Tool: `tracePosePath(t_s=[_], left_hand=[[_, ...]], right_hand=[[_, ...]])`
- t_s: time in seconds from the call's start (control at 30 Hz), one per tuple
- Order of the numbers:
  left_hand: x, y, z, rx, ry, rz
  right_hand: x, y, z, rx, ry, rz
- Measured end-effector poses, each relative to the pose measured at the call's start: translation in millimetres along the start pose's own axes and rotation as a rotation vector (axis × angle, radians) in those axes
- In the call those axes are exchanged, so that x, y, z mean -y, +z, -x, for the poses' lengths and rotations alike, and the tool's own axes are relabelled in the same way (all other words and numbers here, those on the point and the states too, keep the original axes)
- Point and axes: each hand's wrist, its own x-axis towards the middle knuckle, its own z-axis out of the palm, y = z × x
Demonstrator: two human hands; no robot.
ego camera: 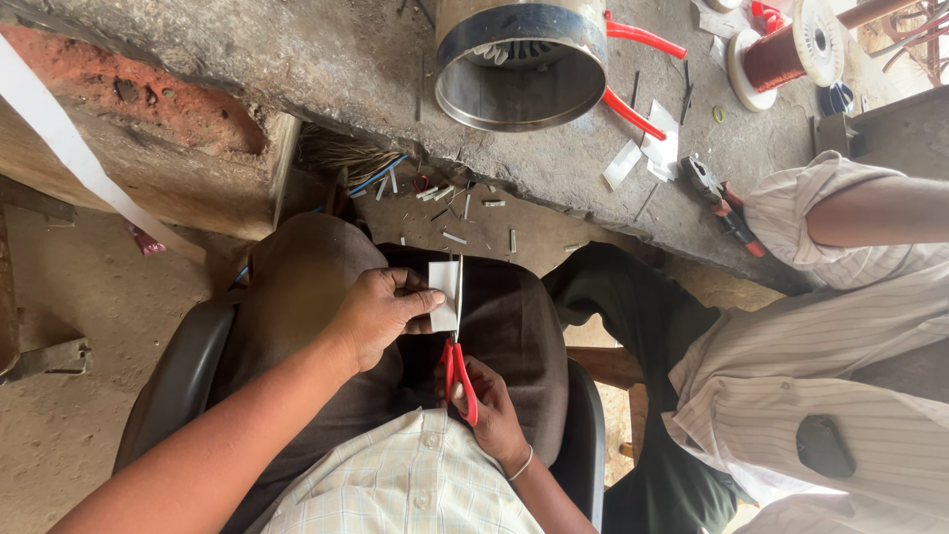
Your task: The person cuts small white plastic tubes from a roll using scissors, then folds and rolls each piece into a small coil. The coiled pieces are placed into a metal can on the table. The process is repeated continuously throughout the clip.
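Over a dusty stone bench, the left hand pinches a white strip; the right hand grips red scissors.

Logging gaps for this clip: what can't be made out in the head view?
- Scissors blades: seen edge-on against the white sheet, so how far they gape is unclear.
- Right hand: its fingers are partly hidden by the red handles.
- Sheet: its left part is covered by the left hand.
- Motor housing: top cut off by the frame edge.
- Neighbouring person: cut off by the right edge.
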Motion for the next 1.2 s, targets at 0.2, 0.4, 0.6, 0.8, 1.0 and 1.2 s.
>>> tracePosePath(t_s=[0.2,0.4,0.6,0.8,1.0,1.2], left_hand=[[-1,-1,1,0.003,0.018,-0.004],[-1,-1,0,0.006,0.006,0.011],[-1,-2,0,0.009,-0.014,0.017],[0,-3,-1,0.010,-0.015,0.011],[2,-6,-2,0.015,-0.035,0.009],[2,-5,-2,0.051,-0.040,-0.011]], right_hand=[[-1,1,1,0.006,-0.005,0.008],[-2,1,1,-0.002,0.004,0.031],[-4,1,-1,0.006,-0.001,0.013],[-12,-5,0,-0.025,-0.002,0.076],[-17,-9,-2,-0.025,-0.039,0.092],[11,1,2,-0.191,-0.022,-0.031]])
